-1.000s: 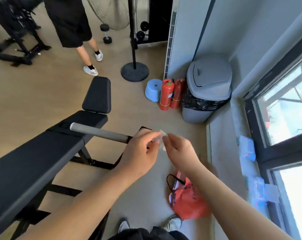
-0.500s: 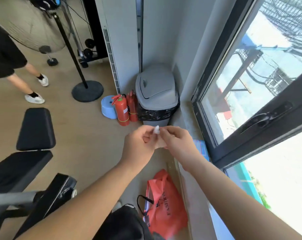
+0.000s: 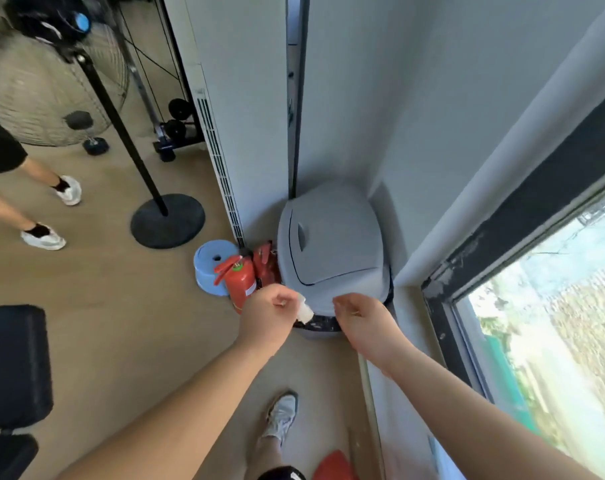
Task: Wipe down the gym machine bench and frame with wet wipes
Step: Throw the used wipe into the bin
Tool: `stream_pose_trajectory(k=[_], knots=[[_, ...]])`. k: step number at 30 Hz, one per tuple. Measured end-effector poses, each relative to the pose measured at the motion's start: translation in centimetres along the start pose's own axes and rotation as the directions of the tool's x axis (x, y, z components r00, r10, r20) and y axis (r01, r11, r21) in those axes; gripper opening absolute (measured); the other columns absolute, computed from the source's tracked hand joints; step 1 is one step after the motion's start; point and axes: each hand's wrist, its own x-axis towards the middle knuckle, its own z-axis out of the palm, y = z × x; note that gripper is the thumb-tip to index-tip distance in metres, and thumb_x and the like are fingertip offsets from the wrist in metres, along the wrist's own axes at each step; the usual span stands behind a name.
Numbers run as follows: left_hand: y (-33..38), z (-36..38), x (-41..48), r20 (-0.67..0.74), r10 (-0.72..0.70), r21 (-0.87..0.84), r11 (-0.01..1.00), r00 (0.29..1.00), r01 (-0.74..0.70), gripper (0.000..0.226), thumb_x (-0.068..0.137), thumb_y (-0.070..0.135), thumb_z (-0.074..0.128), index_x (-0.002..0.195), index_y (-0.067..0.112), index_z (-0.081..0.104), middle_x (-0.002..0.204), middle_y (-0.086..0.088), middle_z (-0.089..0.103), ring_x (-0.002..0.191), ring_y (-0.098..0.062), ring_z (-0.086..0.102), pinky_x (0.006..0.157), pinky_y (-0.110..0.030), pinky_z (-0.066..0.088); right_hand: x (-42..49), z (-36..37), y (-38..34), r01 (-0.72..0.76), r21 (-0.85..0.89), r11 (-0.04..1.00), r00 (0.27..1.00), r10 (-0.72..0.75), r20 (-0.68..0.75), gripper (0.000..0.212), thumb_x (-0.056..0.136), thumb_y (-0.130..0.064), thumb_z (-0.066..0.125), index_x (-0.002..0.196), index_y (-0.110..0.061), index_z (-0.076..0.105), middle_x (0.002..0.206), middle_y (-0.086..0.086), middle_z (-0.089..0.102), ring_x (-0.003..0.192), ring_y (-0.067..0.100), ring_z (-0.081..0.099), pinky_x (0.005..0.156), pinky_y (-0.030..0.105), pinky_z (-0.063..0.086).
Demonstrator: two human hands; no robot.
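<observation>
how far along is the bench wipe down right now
Done: hard to judge; only a corner of the black bench shows, away from the hands. In hand: the left hand pinches a balled white wipe near the grey bin, whose lid is closed; the right hand holds nothing. Left: probably binning the wipe.

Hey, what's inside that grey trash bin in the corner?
The grey bin is closed on top; only its black liner shows at the rim. Contents are hidden.
</observation>
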Motion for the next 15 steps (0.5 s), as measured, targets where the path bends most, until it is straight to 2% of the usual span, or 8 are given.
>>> stream_pose_trajectory(k=[2,5,7,9,10,11,13,15], knots=[[-2.1,0.4,6.8,-0.039,-0.060,0.034,0.998,0.997,0.061,0.022,0.085,0.024,0.070,0.080,0.045,0.074,0.081,0.013,0.075,0.080,-0.017,0.074,0.081,-0.051,0.060,6.9,0.4,-0.8,-0.055,-0.088,0.995,0.998,0.057,0.025,0.032,0.104,-0.028,0.048,0.124,-0.010,0.066,0.115,0.012,0.071,0.104,0.031,0.065,0.088,0.034,0.051],[-4.3,1.6,15.1,-0.038,-0.096,0.106,0.989,0.995,0.100,0.027,0.087,0.019,0.069,0.075,0.043,0.075,0.082,0.016,0.075,0.079,-0.006,0.072,0.081,-0.043,0.061,16.9,1.1,-0.2,-0.067,-0.231,0.971,0.991,0.091,0.095,0.038,0.104,-0.035,0.047,0.141,-0.032,0.056,0.134,-0.002,0.064,0.102,0.020,0.068,0.087,0.027,0.051],[-5.6,3.0,19.7,0.030,-0.106,0.154,0.983,0.994,0.100,0.030,0.090,0.011,0.069,0.081,0.038,0.076,0.088,0.014,0.075,0.083,0.001,0.069,0.084,-0.030,0.058,23.3,1.5,0.9,-0.011,-0.345,0.939,0.988,0.064,0.143,0.041,0.106,-0.037,0.045,0.147,-0.033,0.050,0.148,-0.005,0.054,0.124,0.020,0.060,0.103,0.031,0.047],[-7.1,4.6,23.2,0.108,-0.151,0.172,0.976,0.983,0.131,0.026,0.091,0.004,0.064,0.089,0.025,0.078,0.092,0.014,0.072,0.082,0.004,0.066,0.083,-0.017,0.053,28.4,2.0,2.7,0.069,-0.479,0.875,0.976,0.040,0.213,0.047,0.108,-0.035,0.039,0.154,-0.028,0.041,0.161,0.000,0.039,0.150,0.021,0.033,0.123,0.036,0.026],[-8.1,5.6,24.7,0.143,-0.187,0.177,0.971,0.972,0.161,0.027,0.090,0.000,0.060,0.096,0.018,0.080,0.088,0.014,0.069,0.078,0.004,0.063,0.081,-0.017,0.050,30.3,2.2,3.7,0.120,-0.559,0.821,0.965,0.035,0.259,0.049,0.109,-0.032,0.034,0.158,-0.026,0.034,0.164,0.002,0.034,0.156,0.020,0.019,0.128,0.039,0.011],[-8.8,6.4,26.0,0.186,-0.217,0.196,0.964,0.958,0.180,0.019,0.088,-0.002,0.056,0.087,0.007,0.073,0.081,0.014,0.065,0.073,0.000,0.060,0.078,-0.021,0.048,31.8,2.4,4.8,0.171,-0.634,0.754,0.953,0.035,0.300,0.051,0.110,-0.030,0.030,0.160,-0.026,0.028,0.166,0.002,0.031,0.158,0.018,0.009,0.129,0.043,0.000],[-10.2,8.3,27.6,0.246,-0.282,0.231,0.946,0.927,0.226,0.025,0.081,-0.003,0.047,0.076,0.014,0.063,0.073,0.006,0.057,0.068,-0.014,0.052,0.070,-0.026,0.042,33.6,2.5,6.8,0.243,-0.731,0.638,0.934,0.048,0.353,0.053,0.109,-0.030,0.026,0.162,-0.026,0.019,0.167,-0.003,0.027,0.159,0.014,0.001,0.126,0.049,-0.012],[-11.4,9.8,28.8,0.292,-0.355,0.270,0.922,0.888,0.279,0.035,0.080,0.000,0.042,0.080,0.028,0.062,0.082,0.004,0.057,0.072,-0.019,0.049,0.066,-0.025,0.039,34.5,2.5,8.3,0.294,-0.769,0.567,0.928,0.023,0.371,0.056,0.108,-0.030,0.028,0.162,-0.021,0.018,0.165,-0.007,0.032,0.158,0.013,0.003,0.124,0.049,-0.017]])
